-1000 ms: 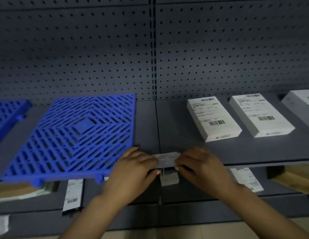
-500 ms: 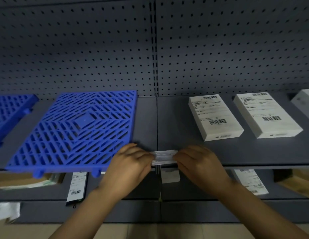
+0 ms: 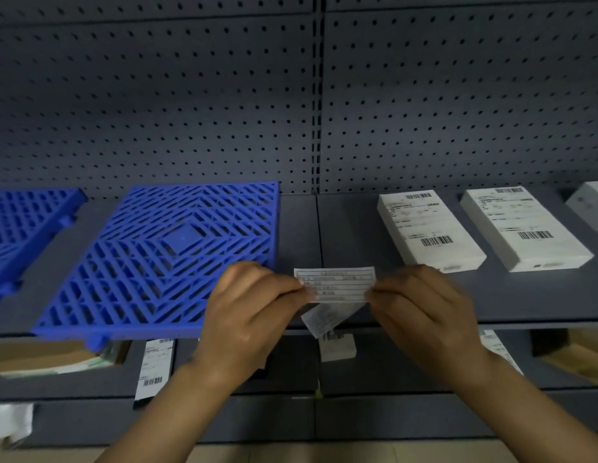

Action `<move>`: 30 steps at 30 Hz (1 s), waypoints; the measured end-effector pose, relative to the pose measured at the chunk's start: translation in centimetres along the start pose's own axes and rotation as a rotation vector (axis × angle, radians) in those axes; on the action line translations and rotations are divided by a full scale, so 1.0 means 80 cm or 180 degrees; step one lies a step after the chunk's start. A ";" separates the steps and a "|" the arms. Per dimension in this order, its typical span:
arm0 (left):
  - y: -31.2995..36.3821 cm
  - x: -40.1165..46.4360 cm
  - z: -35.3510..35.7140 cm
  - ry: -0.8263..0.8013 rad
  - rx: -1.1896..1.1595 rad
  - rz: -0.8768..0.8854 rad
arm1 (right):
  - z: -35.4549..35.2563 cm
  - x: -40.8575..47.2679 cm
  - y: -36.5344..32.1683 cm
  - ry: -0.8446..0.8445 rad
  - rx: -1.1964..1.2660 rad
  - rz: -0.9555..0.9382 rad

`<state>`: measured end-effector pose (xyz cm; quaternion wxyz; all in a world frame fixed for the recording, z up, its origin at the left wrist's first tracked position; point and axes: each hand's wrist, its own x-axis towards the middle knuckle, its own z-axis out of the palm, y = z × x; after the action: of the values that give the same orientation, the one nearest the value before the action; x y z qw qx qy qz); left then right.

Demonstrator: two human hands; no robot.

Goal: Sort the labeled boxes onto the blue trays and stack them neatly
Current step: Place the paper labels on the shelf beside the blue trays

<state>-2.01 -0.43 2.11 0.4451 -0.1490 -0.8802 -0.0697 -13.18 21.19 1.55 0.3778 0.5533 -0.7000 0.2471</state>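
Head view: paper slip [image 3: 336, 284] pinched between left hand [image 3: 254, 315] and right hand [image 3: 421, 312]; labeled boxes [image 3: 431, 230] up-right, long axes receding, nearer right hand; blue tray [image 3: 164, 259] left.

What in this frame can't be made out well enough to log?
Head view only:
- Printed slip, pinched between left hand and right hand: text too small and blurred.
- Second paper behind it: mostly hidden by the slip and hands.
- Third white box: cut off by the right edge.
- Far-left blue tray: cut off by the left edge.
- Labels on the two full boxes: barcodes visible, text unreadable.
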 end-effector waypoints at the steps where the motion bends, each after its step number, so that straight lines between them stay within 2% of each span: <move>1: -0.004 0.000 -0.005 0.0050 0.0006 0.0014 | -0.001 0.005 -0.005 0.0018 -0.0027 -0.0023; 8: -0.062 -0.036 -0.068 -0.0007 0.0070 0.0152 | 0.030 0.052 -0.071 0.0029 -0.0074 -0.0132; 18: -0.215 -0.160 -0.217 -0.0024 0.0263 0.0203 | 0.171 0.145 -0.246 0.0024 0.0108 -0.0031; 30: -0.352 -0.308 -0.400 -0.0348 0.0615 -0.0473 | 0.335 0.254 -0.439 -0.0206 0.0551 -0.0110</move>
<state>27.02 -40.20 1.56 0.4023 -0.0434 -0.9144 -0.0091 11.69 -20.57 -0.55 0.3101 0.6036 -0.6782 0.2821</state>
